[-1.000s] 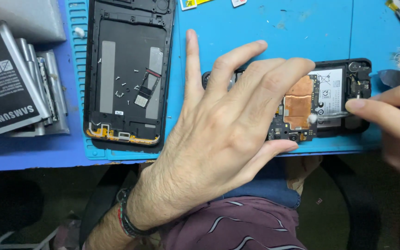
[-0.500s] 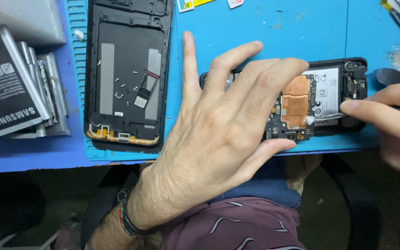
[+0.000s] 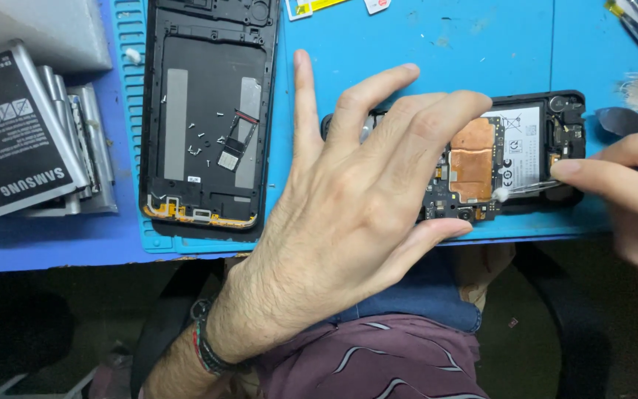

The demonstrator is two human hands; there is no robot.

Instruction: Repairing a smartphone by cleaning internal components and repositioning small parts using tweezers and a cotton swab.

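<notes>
Your left hand (image 3: 348,214), fingers spread, braces the opened phone (image 3: 515,155); your right hand (image 3: 625,196) pinches tweezers (image 3: 533,188) gripping a small white wad (image 3: 501,194).

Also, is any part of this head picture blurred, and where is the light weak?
Head view: the right hand at the frame edge is motion-blurred, the left hand and opened phone are sharp; the blue mat is evenly lit, and below the table edge it is dark.

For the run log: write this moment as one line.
left hand: steadies opened phone | right hand: holds tweezers, white tuft at circuit board | back cover, batteries: left on blue mat
</notes>
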